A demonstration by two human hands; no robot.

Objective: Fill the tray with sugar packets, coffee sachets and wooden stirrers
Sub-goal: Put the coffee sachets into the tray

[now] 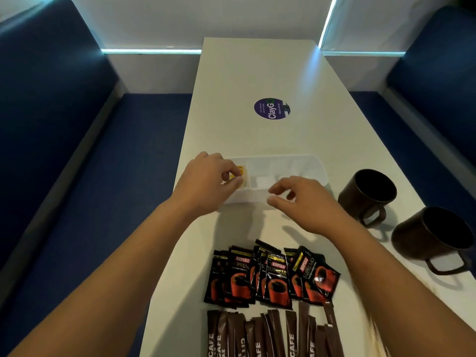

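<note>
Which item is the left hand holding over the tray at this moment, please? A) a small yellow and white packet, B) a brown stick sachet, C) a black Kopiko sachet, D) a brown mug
A: the left hand pinches a small yellow and white packet at the left end of the white tray, while the black Kopiko sachets lie on the table nearer the person.

white tray (319, 166), black-and-red coffee sachets (273, 276), brown stick sachets (270, 333), dark brown mugs (365, 197), purple sticker (270, 108).
</note>
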